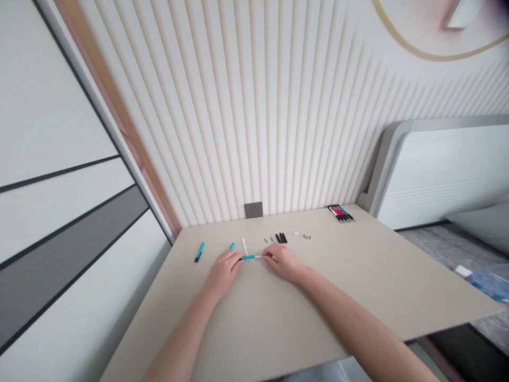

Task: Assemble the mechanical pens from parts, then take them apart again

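Observation:
My left hand (pixel 225 270) and my right hand (pixel 282 262) meet over the middle of the beige desk (pixel 318 286). Between them is a slim pen (pixel 249 257), with a cyan barrel at the left and a white part at the right. My left fingers grip the cyan end, and my right fingertips pinch the white end. Just beyond the hands lie a white pen part (pixel 245 246) and a small cyan piece (pixel 231 245). Black pen parts (pixel 280 238) lie beyond my right hand.
A cyan-and-black pen (pixel 199 251) lies to the left. Small metal-and-white pen parts (pixel 305 236) and a row of several red, black and cyan pens (pixel 341 213) lie near the ribbed wall (pixel 254 106), which has a grey socket (pixel 253 210). A white cabinet (pixel 441 175) stands right.

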Available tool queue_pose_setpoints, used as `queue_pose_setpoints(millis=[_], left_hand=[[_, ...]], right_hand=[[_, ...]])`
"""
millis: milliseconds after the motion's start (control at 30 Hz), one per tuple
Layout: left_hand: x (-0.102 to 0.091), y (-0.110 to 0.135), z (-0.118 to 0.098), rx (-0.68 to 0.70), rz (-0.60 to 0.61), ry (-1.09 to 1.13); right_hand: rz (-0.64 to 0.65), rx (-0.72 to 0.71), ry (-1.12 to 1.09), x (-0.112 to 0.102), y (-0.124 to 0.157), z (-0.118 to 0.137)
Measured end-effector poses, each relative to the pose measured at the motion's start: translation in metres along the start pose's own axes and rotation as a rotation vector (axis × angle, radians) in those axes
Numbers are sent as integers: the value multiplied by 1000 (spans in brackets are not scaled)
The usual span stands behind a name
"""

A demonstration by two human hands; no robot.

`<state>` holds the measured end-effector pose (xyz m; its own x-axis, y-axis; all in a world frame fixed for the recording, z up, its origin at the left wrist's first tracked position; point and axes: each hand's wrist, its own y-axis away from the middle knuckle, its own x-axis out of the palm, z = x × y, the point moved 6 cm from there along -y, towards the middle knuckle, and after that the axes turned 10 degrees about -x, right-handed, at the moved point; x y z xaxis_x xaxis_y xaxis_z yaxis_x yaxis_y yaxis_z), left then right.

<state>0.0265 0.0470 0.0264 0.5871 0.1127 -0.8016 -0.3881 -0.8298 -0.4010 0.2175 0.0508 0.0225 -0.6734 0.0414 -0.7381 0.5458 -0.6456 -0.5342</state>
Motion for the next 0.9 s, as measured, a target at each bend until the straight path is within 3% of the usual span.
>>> queue_pose_setpoints(millis=[367,500,700,800,900], left_hand=[[2,0,3,-37,-12,-6],[1,1,4,-44,-35,-26],[-2,1,2,-57,-47,-14],[-1,1,1,-57,-28,-13],[-1,1,0,-59,-10,-13]], right_hand=[[19,-4,9,-3,0,-3],[-37,13,68,-16,1,-14],[-57,356,321,-43,15,-60],[11,499,404,-42,25,-77],[38,526,412,-36,28,-81]])
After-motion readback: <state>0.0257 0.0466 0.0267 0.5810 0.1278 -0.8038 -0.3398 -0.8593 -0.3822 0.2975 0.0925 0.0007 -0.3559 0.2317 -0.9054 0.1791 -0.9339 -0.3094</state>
